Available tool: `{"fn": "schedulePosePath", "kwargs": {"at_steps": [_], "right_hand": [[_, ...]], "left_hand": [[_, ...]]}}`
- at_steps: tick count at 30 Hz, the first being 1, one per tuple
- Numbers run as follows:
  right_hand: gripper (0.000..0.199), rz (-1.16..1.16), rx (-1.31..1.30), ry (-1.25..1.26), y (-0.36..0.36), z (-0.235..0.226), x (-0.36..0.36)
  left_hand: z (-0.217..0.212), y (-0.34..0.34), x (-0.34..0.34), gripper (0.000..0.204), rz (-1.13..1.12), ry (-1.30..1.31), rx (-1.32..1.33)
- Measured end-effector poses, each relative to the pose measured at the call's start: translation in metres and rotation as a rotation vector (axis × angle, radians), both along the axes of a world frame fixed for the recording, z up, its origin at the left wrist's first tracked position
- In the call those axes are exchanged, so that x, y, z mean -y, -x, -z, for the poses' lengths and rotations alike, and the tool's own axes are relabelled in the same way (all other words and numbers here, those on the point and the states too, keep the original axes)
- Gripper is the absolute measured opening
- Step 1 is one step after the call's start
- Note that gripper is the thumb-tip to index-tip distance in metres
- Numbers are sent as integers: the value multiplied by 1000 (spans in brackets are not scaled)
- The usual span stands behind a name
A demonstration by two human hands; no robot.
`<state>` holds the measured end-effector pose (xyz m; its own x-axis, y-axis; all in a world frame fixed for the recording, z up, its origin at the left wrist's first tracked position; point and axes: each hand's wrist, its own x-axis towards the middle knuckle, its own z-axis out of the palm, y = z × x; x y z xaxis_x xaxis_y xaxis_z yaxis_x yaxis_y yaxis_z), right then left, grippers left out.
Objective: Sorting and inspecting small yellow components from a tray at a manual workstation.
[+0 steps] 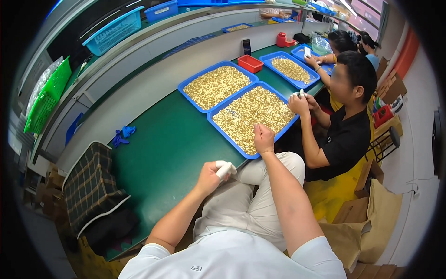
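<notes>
Running diagonally to the upper right, a long, smooth, dark green desk (158, 162). Resting on its near edge, ahead of the person and slightly right, a wide blue plastic tray (227, 138) with raised rim and rounded corners. Filled almost wall to wall with a loose, uneven layer of small golden and pale cream pieces (260, 104), glinting like metal, with a small bluish patch toward the left.

Just beyond, rim against rim or nearly so, a second blue plastic tray (191, 101), similarly full of pieces of the same look. Farther along, a third blue plastic tray (280, 73), holding a thinner spread with bare blue bottom at the margins. On the shelf above, a light blue slatted plastic basket (114, 32); at far left, a bright green plastic basket (49, 95) with clear plastic wrapping inside. Behind the trays, a small open red plastic box (246, 67), contents too small to tell.

Over the nearest tray's pieces, the right hand (264, 138), fingers curled inward; impossible to make out any piece in its grip, or contact. Above the lap, just off the desk's edge, the left hand (211, 177), fingers bent close together, with white finger covers (224, 170); impossible to see any pinched piece.
</notes>
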<state>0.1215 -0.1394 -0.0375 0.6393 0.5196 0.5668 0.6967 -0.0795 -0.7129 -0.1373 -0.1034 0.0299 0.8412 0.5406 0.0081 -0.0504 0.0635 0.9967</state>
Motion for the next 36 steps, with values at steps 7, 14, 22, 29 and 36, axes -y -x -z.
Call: {"fn": "schedulePosePath", "kwargs": {"at_steps": [7,14,22,29,36], "right_hand": [[33,38,-172,-103,10,-13,14],[31,65,-259,-154,6,-7,17],[32,63,-291,-143,9,-11,18],[34,13,-596,-286,34,-9,13],[34,67,-515,-195,36,-12,16]], "left_hand": [[11,-95,-64,23,2,-776,-181],[27,-168,-72,43,278,-1112,-154],[45,-180,-99,12,225,-1070,-106],[47,-170,-114,12,98,-807,56],[53,-162,-129,9,238,-258,91]]}}
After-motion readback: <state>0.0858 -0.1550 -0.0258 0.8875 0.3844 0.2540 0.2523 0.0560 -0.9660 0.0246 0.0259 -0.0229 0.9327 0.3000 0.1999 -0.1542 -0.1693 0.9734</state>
